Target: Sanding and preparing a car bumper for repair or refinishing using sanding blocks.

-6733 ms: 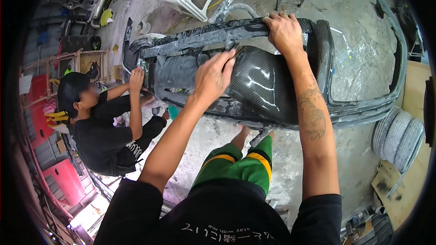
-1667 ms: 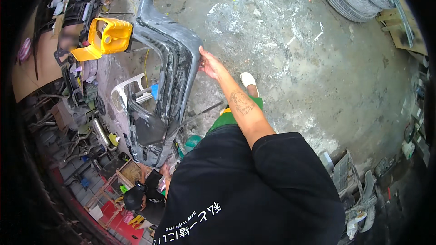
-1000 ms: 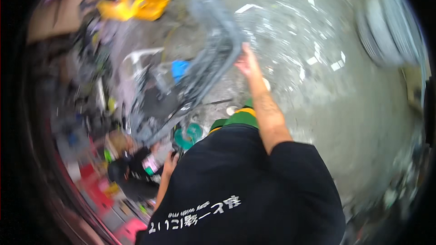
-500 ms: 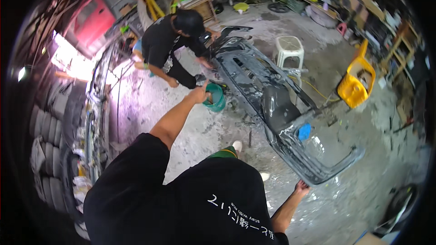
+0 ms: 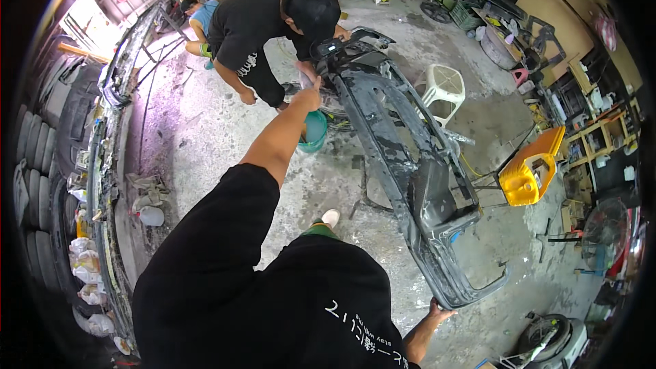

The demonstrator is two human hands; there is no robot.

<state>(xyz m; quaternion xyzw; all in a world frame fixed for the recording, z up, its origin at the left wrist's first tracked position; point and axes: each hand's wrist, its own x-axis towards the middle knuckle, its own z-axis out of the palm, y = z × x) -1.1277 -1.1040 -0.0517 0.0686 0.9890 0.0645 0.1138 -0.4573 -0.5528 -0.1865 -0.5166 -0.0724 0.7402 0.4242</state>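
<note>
A long dark grey car bumper [image 5: 410, 184], its surface patchy and scuffed, stretches from the far middle toward my right side. My right hand [image 5: 436, 312] is closed around its near curved end. My left hand [image 5: 307, 99] reaches far forward beside the bumper's left edge, over a green bucket [image 5: 315, 131]. One digit points up; the other fingers are hidden, and I cannot tell whether it touches the bumper. A co-worker in black [image 5: 256, 34] bends at the bumper's far end, one hand on its tip and the other low beside it.
Thin dark stand legs [image 5: 369, 201] show under the bumper. Beyond it stand a white plastic stool [image 5: 444, 89] and a yellow panel [image 5: 526, 178]. Another person [image 5: 198, 24] crouches at far left. Stacked bumpers [image 5: 41, 150] line the left; a wheeled thing [image 5: 547, 342] lies near right.
My view has shifted. The bumper's near end has swung left and nearer with my right hand on it. My left hand has moved farther forward, closer to the bumper's edge and the co-worker.
</note>
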